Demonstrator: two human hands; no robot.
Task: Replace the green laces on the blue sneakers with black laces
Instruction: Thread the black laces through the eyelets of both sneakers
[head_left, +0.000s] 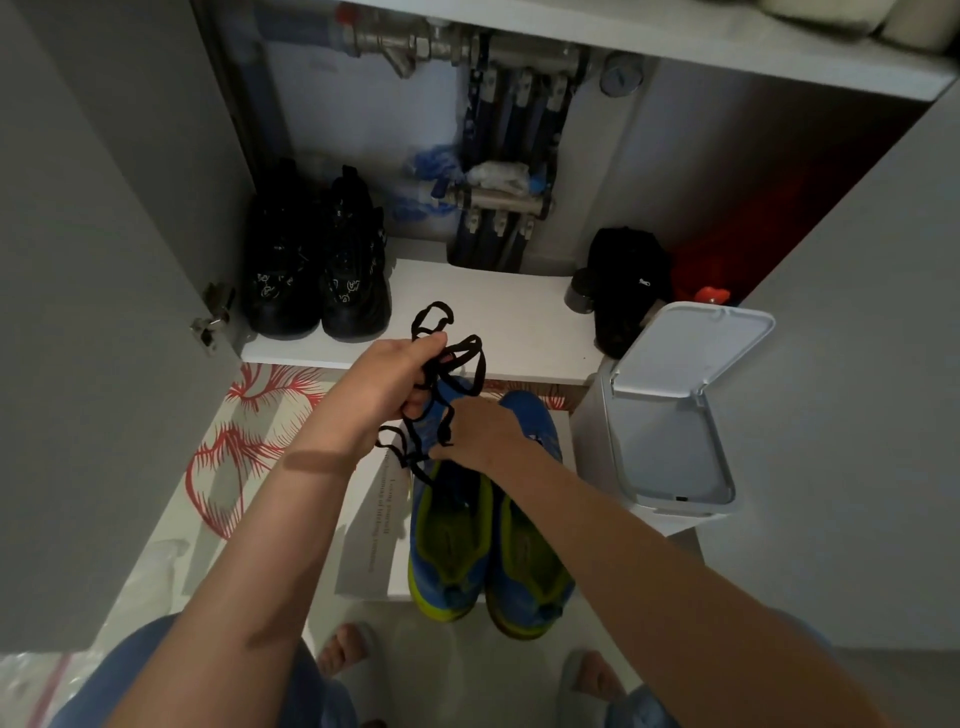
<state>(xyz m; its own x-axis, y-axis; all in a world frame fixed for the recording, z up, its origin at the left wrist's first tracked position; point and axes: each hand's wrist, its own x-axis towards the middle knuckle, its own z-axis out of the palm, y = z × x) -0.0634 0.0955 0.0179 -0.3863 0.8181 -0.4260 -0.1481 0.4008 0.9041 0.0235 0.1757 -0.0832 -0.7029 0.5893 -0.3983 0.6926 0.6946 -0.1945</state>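
At far left on the shelf I count two black shoes. My left hand is clenched round a bunch of black laces; how many laces, I can't tell. Just right and lower, my right hand pinches a hanging strand. Two blue sneakers lie side by side directly below both hands, long axes running away from me, toes toward the shelf. One open bin stands to the right.

dim open cabinet w/ pipes, grey doors, white floor.
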